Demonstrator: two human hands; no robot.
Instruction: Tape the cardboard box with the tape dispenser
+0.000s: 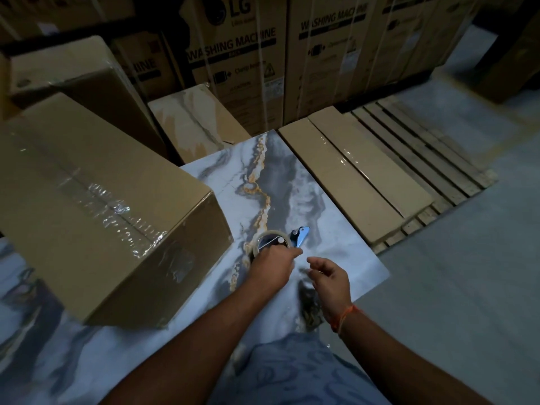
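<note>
A large cardboard box (96,206) lies on the marble-patterned slab (280,176) at the left, its top seam covered with wrinkled clear tape. The tape dispenser (277,242), blue-framed with a clear tape roll, rests on the slab just right of the box's near corner. My left hand (273,266) grips the dispenser from below, fingers wrapped over the roll. My right hand (328,274) hovers a little to the right with its fingers apart and holds nothing that I can make out.
Flat cardboard packs (350,173) lie on a wooden pallet (432,159) at the right. Tall washing-machine cartons (242,54) stand along the back, with more boxes (73,80) at the left rear. Grey floor (467,273) lies to the right.
</note>
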